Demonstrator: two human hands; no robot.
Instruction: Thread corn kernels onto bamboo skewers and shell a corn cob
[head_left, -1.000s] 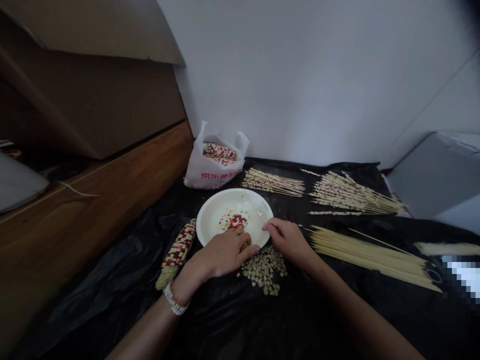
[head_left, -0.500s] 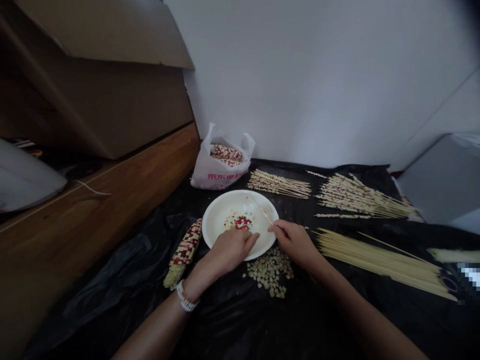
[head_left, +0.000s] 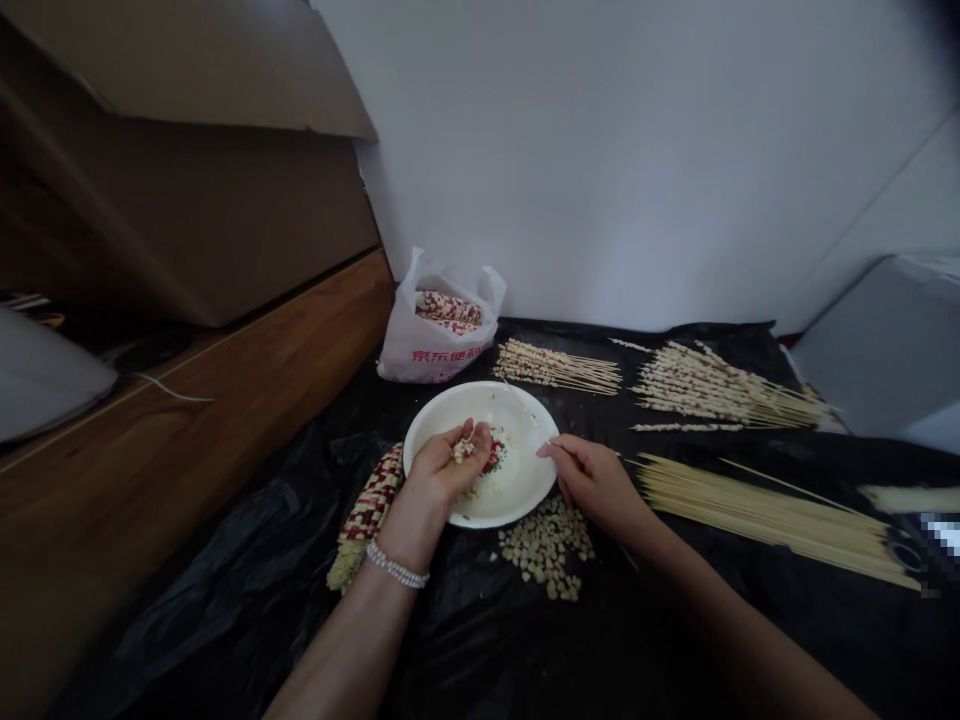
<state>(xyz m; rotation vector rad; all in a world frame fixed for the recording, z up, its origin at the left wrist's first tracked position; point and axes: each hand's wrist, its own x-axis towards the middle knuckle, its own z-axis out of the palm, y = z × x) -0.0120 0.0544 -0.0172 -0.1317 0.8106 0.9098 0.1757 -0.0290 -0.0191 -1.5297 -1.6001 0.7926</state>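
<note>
A white bowl point(head_left: 525, 490) with loose red and pale corn kernels point(head_left: 495, 457) stands on black plastic sheeting. Over its left side my left hand point(head_left: 442, 470) is turned palm up, fingers curled around a small heap of corn kernels point(head_left: 463, 450). At the right rim my right hand point(head_left: 592, 478) pinches a thin skewer point(head_left: 523, 408), which slants up and left across the bowl with a few kernels on it. A partly stripped corn cob point(head_left: 371, 510) lies left of the bowl, half hidden by my left forearm. Pale kernels point(head_left: 547, 545) are scattered in front of the bowl.
A white plastic bag point(head_left: 431, 350) of corn cobs stands behind the bowl. Kernel-loaded skewers lie in a small bundle point(head_left: 551, 365) and a larger pile point(head_left: 697, 390). Bare skewers point(head_left: 765, 515) lie at right. A wooden ledge point(head_left: 285, 330) and cardboard box point(head_left: 262, 210) border the left.
My left hand has turned from palm down in the bowl to palm up, lifting kernels. My right hand stays at the rim with the skewer. The view has shifted slightly.
</note>
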